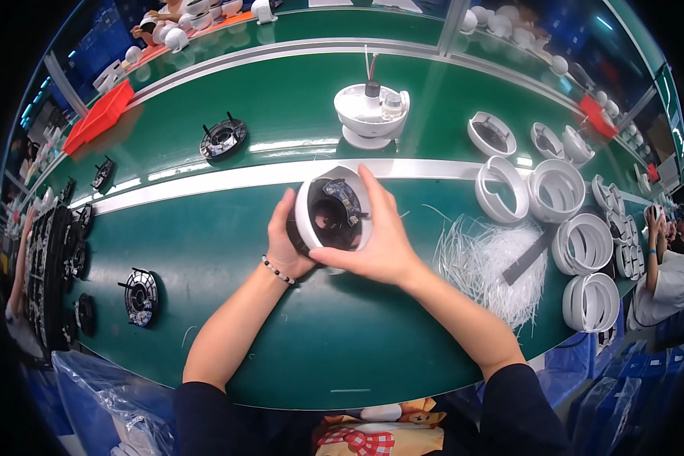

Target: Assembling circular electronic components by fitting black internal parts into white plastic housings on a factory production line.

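Between my two hands, above the middle of the green table, a white round housing (304,216) is held tilted. Inside it sits a black round part with a blue circuit board (343,199). My left hand (285,242) is closed around the left side, where a black edge shows beside the white shell. From the right, my right hand (380,235) grips the rim, with fingers at the top and thumb along the lower edge. Another black round part with a circuit board (141,298) lies on the table to the left.
At right are a heap of thin white plastic strips (482,266), a dark grey strip (530,254) and several white rings (584,243). Beyond the pale rail stand a white half-dome unit (372,114) and a black round part (224,138). A black rack (44,273) borders the left.
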A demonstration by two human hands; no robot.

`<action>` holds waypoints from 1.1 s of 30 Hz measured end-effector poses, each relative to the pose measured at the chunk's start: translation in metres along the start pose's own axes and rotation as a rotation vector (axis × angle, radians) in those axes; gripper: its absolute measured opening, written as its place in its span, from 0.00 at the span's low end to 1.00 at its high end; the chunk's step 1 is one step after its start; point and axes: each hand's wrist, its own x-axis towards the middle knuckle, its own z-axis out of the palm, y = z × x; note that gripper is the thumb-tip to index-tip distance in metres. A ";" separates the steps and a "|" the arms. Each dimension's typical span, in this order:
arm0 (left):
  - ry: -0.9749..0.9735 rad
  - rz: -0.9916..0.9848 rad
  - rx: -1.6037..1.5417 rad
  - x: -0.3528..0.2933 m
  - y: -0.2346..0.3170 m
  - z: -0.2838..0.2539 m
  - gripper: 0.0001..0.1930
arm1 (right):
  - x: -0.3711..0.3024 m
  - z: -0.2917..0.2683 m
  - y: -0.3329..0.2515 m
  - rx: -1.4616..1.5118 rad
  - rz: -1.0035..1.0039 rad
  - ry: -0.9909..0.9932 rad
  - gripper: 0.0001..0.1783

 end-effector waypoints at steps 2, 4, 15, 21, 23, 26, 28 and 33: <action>0.002 0.029 -0.024 0.001 -0.003 0.001 0.37 | 0.000 0.003 -0.003 -0.017 -0.011 0.001 0.62; 0.007 0.060 0.065 0.001 -0.006 0.005 0.39 | 0.001 0.004 -0.001 -0.071 -0.041 0.005 0.63; 0.016 -0.006 0.085 0.007 -0.002 0.002 0.40 | 0.006 0.003 0.004 -0.189 -0.067 -0.047 0.64; 0.008 -0.040 0.084 0.003 0.007 0.001 0.39 | 0.012 0.002 0.003 -0.206 -0.098 -0.144 0.65; 0.019 -0.009 0.012 0.002 0.004 0.000 0.36 | 0.009 0.008 0.007 -0.223 -0.145 -0.111 0.65; -0.039 0.018 -0.028 -0.001 -0.001 0.001 0.28 | -0.001 0.016 0.017 -0.219 -0.303 0.060 0.64; -0.037 0.044 -0.025 -0.011 0.005 0.009 0.27 | -0.001 0.020 0.007 -0.183 -0.335 0.086 0.64; -0.012 0.112 0.018 -0.014 0.009 0.018 0.26 | 0.003 0.021 0.007 -0.128 -0.362 0.067 0.64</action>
